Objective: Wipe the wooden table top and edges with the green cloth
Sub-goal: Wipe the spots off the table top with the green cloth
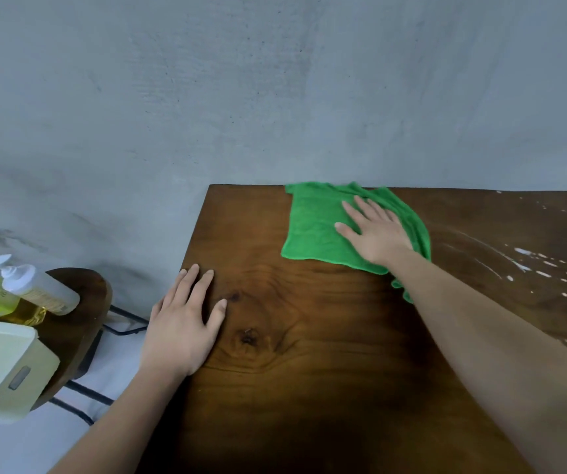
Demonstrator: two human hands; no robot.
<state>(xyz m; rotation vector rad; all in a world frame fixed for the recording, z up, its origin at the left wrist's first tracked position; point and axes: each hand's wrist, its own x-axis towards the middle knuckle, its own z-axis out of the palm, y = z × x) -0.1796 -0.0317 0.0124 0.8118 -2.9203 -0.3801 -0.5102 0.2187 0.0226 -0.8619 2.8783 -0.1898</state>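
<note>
A dark brown wooden table [309, 388] fills the lower right of the view, its far edge against a grey wall. The green cloth [312, 227] lies spread flat near the far edge. My right hand [374, 230] rests palm down on the cloth, fingers spread, pressing it to the wood. My left hand [186, 323] lies flat on the table's left edge, fingers apart and holding nothing. White streaks and droplets [531, 265] mark the table surface to the right of the cloth.
A small dark wooden stool [80, 323] stands left of the table. On it are pump bottles [35, 289] with yellow liquid and a pale plastic tub [5, 367]. The grey wall [275, 97] runs directly behind the table.
</note>
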